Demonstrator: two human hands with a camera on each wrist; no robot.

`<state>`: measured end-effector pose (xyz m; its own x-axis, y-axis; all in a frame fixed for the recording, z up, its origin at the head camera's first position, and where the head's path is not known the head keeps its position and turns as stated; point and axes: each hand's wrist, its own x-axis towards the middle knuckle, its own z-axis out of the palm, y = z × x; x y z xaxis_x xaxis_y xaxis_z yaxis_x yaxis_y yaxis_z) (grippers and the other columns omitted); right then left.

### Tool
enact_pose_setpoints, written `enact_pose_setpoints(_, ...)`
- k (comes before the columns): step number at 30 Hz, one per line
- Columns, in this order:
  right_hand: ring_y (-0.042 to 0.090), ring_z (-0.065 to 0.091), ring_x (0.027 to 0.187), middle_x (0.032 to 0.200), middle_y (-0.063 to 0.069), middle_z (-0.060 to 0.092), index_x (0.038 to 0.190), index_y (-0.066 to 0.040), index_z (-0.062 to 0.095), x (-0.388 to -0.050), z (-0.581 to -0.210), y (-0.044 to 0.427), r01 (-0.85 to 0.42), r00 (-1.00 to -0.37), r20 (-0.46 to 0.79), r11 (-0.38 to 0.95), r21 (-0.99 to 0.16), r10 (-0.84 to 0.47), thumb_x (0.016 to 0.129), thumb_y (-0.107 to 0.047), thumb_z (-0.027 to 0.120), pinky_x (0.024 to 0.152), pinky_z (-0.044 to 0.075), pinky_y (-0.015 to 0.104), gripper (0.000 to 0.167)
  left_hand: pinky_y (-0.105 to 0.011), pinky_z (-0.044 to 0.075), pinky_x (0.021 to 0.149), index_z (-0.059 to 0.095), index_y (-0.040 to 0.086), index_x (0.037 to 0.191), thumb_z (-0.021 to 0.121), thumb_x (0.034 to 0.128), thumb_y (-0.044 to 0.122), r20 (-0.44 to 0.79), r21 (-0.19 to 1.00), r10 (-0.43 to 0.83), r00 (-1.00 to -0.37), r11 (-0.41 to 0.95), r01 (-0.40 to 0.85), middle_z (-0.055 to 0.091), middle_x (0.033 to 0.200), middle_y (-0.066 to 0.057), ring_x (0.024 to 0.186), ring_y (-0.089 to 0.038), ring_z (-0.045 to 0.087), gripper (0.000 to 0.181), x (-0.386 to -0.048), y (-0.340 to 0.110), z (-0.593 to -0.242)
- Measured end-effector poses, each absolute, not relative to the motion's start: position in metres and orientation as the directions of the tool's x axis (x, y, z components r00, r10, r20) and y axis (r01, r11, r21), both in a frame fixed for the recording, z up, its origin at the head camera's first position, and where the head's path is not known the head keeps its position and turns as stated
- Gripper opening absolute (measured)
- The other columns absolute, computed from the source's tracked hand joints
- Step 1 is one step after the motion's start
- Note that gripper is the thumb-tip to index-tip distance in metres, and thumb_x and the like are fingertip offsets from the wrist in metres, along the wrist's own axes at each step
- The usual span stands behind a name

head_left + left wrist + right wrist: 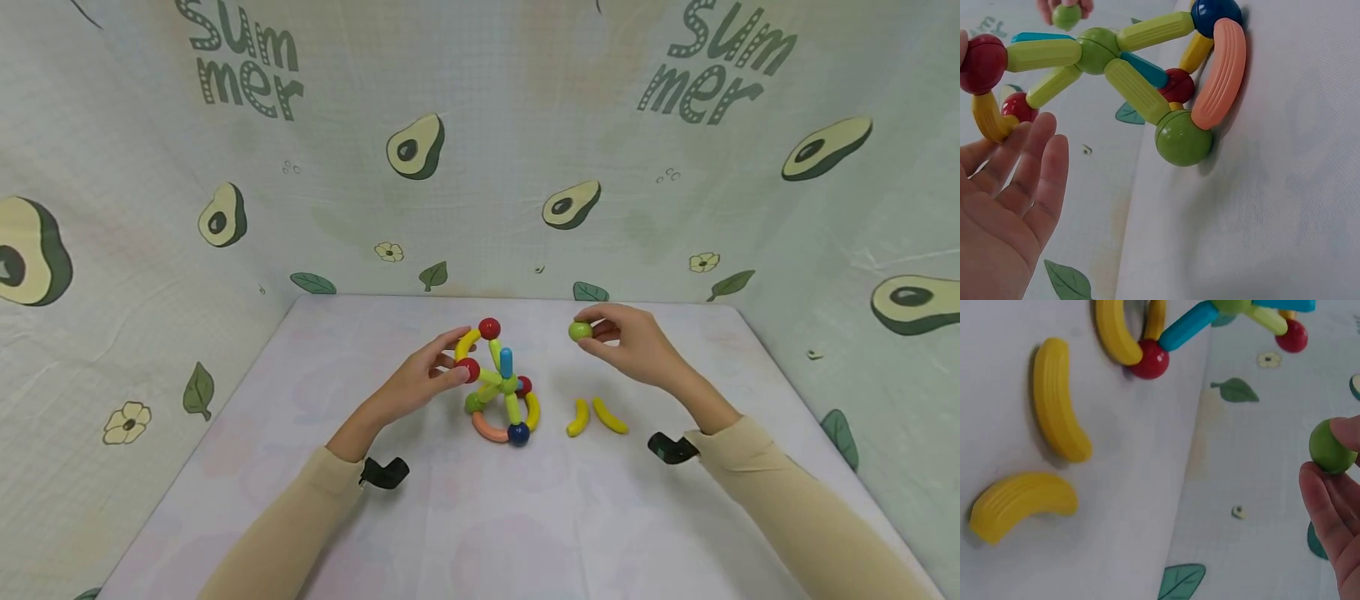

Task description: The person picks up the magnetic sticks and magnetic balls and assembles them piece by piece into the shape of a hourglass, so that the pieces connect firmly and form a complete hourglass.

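A magnetic ball-and-stick structure (510,385) stands on the table, built of coloured rods round a green centre ball (1099,51). My left hand (423,377) grips its upper left part, the thumb on a red ball (468,370) and the fingers by a curved yellow rod (990,119). Low on the structure are a dark blue ball (518,434), a green ball (1184,139) and a curved salmon rod (1222,74). To the right, above the table, my right hand (630,343) pinches a loose green ball (1331,447) between thumb and fingertips, apart from the structure.
Two loose curved yellow rods (577,417) (1060,400) lie on the white table (480,517), right of the structure. A cloth backdrop (480,225) printed with avocados and leaves rises behind and at both sides. Black wrist mounts (386,473) sit at both cuffs.
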<state>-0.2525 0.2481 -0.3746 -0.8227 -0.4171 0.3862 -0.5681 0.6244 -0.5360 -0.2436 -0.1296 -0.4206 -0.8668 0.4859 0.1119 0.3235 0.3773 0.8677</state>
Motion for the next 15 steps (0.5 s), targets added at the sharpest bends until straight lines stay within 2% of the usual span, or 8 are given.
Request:
enact_pose_setpoints(8,0.016,0.073,0.1,0.116,0.001,0.073,0.125,-0.009,0.071,-0.246,-0.355,0.201,-0.633,-0.771,0.395,0.534,-0.56,-0.5,0.094,-0.008,0.082,0.09,0.062,0.031,0.033,-0.039,0.054,0.097,0.034,0.026,0.167,0.071,0.1038,0.035,0.1,0.872,0.487,-0.867,0.376,0.312,0.049,0.157,-0.008,0.118,-0.025,0.062,0.074,-0.243,-0.13,-0.42)
enact_pose_setpoints(15,0.016,0.073,0.1,0.119,0.003,0.073,0.126,-0.008,0.071,-0.242,-0.351,0.172,-0.698,-0.709,0.432,0.468,-0.543,-0.557,0.093,-0.009,0.083,0.09,0.063,0.033,0.035,-0.039,0.055,0.098,0.033,0.025,0.168,0.071,0.1033,0.039,0.1,0.875,0.492,-0.865,0.371,0.312,0.047,0.158,-0.008,0.119,-0.025,0.061,0.076,-0.244,-0.13,-0.42)
